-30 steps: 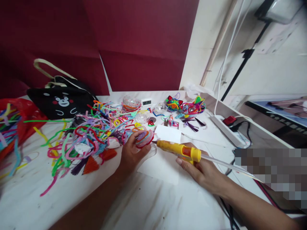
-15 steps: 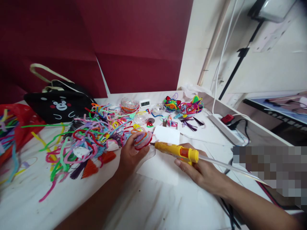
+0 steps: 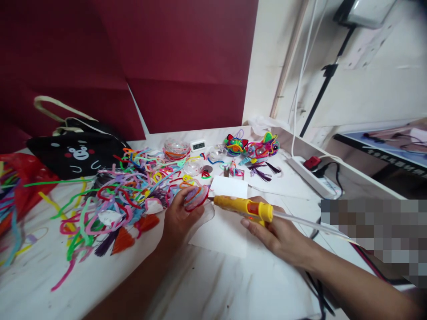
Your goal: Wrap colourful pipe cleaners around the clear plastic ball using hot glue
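My left hand (image 3: 182, 218) is wrapped round a small dome (image 3: 196, 198) covered in pink, purple and red fuzzy strips. In my right hand (image 3: 271, 229) is a yellow glue gun (image 3: 242, 206), with a long clear glue stick (image 3: 307, 222) coming out of its back end. The gun's dark nozzle points left, at or very near the dome's right edge; whether they touch is too small to tell. White paper (image 3: 220, 235) lies beneath the hands, and a clear film piece (image 3: 207, 215) shows just below the dome.
A heap of colourful pipe cleaners (image 3: 116, 200) spreads at left, before a black bag (image 3: 76, 153). Behind the hands are clear domes (image 3: 193, 167), a small digital clock (image 3: 199, 146) and decorated ornaments (image 3: 236, 144). A white power strip (image 3: 313, 178) lies at right.
The view has shifted slightly, so most things appear a little further left. Both hands keep their holds on the dome and the glue gun, with the nozzle still beside the dome.
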`<state>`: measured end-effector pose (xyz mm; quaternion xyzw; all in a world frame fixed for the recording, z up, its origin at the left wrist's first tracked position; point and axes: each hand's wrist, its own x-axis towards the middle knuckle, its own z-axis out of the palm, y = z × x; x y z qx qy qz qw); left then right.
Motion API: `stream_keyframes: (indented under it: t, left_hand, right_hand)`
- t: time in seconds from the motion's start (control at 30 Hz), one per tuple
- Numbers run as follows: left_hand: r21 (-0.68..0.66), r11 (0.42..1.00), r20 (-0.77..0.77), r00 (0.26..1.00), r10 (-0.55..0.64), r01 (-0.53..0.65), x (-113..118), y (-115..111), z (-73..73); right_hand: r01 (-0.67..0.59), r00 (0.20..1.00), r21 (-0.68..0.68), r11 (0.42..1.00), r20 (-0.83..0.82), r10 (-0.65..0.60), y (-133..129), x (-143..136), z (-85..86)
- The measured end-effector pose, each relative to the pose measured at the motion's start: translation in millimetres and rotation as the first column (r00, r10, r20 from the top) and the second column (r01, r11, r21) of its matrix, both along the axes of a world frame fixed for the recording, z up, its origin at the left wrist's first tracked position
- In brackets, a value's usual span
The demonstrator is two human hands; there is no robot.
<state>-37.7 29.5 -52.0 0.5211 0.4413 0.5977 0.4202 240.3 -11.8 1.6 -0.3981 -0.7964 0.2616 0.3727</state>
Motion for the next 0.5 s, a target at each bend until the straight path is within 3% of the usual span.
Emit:
stream_keyframes:
  t: [0.27, 0.5]
  left_hand:
    - [-0.006, 1.000, 0.001, 1.000, 0.001, -0.001, -0.5, 0.0, 0.0]
    - [-0.032, 0.999, 0.026, 0.999, 0.027, -0.026, 3.2, 0.4, 2.0]
  right_hand:
    - [0.032, 0.999, 0.052, 0.998, -0.015, -0.032, 2.7, -0.1, -0.7]
    - [-0.016, 1.000, 0.061, 0.998, 0.003, 0.016, -1.5, -1.6, 7.0]
